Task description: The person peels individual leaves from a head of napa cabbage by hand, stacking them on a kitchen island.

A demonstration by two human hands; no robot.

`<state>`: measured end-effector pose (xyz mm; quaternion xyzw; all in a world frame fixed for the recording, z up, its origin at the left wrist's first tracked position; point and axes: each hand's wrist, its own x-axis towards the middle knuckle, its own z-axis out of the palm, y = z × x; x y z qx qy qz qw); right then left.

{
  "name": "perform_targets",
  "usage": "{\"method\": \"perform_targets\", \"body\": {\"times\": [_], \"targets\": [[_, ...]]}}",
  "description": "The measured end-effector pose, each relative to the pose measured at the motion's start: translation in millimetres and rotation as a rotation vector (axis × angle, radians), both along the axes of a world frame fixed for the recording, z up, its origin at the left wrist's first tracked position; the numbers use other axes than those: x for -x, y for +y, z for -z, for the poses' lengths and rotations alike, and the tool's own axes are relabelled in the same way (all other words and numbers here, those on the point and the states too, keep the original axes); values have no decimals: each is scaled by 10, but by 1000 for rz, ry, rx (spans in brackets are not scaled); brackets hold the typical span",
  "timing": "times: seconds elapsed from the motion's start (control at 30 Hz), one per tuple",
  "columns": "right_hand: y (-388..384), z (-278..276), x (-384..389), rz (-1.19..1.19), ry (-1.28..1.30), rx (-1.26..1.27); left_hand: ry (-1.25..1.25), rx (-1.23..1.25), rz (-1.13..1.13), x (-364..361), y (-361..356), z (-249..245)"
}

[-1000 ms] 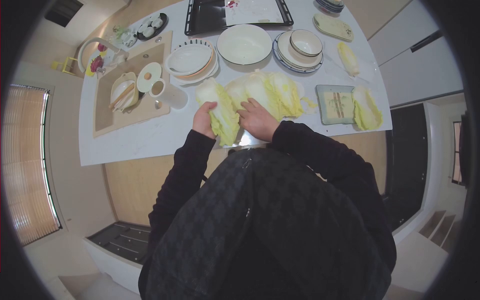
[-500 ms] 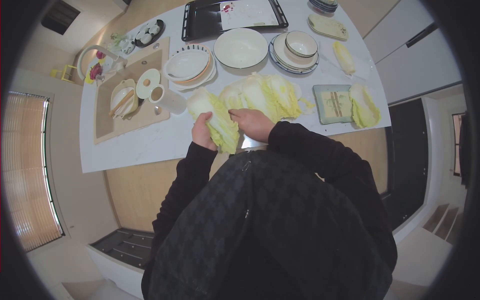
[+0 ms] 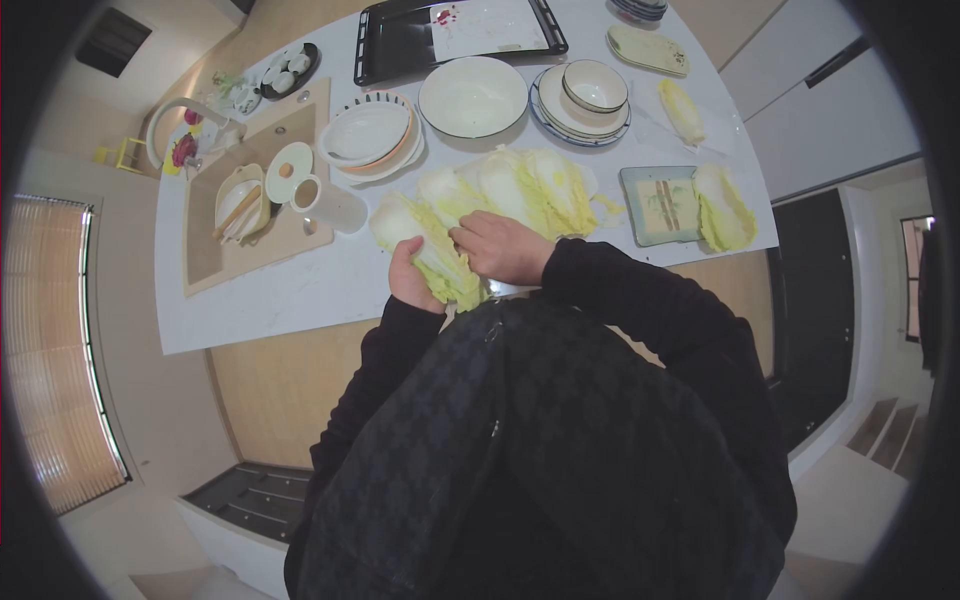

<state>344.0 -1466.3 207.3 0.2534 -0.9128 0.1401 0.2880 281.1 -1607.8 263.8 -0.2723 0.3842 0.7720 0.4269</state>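
Observation:
A pale yellow-green napa cabbage piece point(image 3: 432, 262) lies tilted at the near edge of the counter. My left hand point(image 3: 412, 280) grips its left side, thumb on top and the other fingers hidden underneath. Against the cabbage's right edge, the curled fingers of my right hand point(image 3: 503, 247) pinch at the leaves; the fingertips are partly hidden. More napa cabbage pieces point(image 3: 520, 182) rest side by side just beyond my right hand. A shiny flat surface point(image 3: 508, 288) shows below my right hand, mostly covered.
A white bowl point(image 3: 473, 97), stacked plates point(image 3: 580, 118) and oval dishes point(image 3: 372, 133) stand behind the cabbage. To the left are a white cup point(image 3: 340, 207) and the sink point(image 3: 318, 225). On the right lie a green square plate point(image 3: 660, 205) and a loose cabbage leaf point(image 3: 724, 208). A black tray point(image 3: 390, 45) sits at the back.
My right hand has curled further over the cabbage's edge, and my left hand has turned slightly. The leaves have shifted a little between them. The view has moved slightly.

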Motion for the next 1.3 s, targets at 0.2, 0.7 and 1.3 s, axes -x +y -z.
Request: {"method": "perform_targets", "body": {"times": [0.2, 0.7, 1.3], "targets": [[12, 292, 29, 178, -289, 19, 85, -49, 27, 231, 62, 485], [92, 231, 39, 94, -574, -10, 389, -74, -9, 356, -191, 226], [-33, -683, 126, 566, -395, 694, 485, -415, 51, 78, 52, -63]]}}
